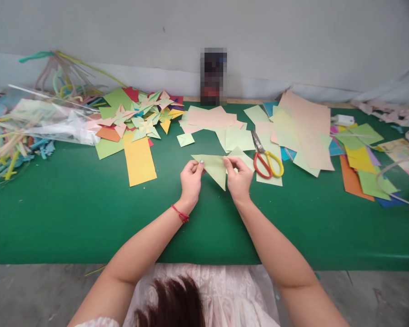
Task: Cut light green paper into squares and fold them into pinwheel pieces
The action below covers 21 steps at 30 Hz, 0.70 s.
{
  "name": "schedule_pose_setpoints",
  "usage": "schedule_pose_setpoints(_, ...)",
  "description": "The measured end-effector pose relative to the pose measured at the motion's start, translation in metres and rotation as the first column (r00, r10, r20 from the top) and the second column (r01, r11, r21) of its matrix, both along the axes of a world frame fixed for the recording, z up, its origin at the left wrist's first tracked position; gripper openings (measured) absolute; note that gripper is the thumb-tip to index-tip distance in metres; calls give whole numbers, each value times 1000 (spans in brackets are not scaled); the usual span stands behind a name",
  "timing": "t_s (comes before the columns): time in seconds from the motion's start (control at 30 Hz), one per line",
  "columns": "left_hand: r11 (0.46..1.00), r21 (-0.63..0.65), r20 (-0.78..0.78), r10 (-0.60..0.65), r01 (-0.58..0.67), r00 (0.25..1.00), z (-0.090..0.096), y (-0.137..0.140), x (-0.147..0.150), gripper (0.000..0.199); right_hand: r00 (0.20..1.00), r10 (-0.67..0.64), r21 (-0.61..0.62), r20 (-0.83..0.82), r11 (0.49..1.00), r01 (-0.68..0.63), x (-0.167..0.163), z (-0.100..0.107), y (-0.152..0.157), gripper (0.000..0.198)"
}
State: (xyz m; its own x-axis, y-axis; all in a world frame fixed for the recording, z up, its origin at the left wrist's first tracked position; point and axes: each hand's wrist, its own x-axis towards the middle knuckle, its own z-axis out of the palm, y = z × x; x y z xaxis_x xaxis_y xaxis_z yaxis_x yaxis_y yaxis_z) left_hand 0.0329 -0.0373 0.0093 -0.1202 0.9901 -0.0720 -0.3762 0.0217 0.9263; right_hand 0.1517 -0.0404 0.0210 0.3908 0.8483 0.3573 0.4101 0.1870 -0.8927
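Observation:
Between my two hands is a light green paper triangle (216,169), folded and held just above the green table, one corner pointing down toward me. My left hand (191,182) pinches its left side between thumb and fingers. Its top right corner is pinched by my right hand (239,180). Close beyond my right hand lie scissors (263,159) with one red and one yellow handle, resting on pale green paper sheets (239,138). A small folded green paper square (185,139) lies just past my left hand.
Folded paper stars (146,127) pile up at the back left beside a yellow paper strip (139,159). Farther left are a clear plastic bag (64,122) and fuzzy coloured stems (12,154). Large pink sheets (306,131) and coloured papers (361,159) lie right. A blurred dark object (213,77) stands by the wall.

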Motion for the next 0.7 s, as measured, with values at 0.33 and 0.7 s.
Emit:
schedule_pose_setpoints(0.33, 993, -55, 90, 106, -101, 990, 2, 3, -2, 13, 1000, 3, 33, -4, 999, -3, -7, -1, -3, 17)
schedule_pose_setpoints(0.7, 987, -19, 128, 161, -160, 979, 4, 8, -6, 17, 999, 0, 9, -33, 1000, 1, -8, -3, -3, 17)
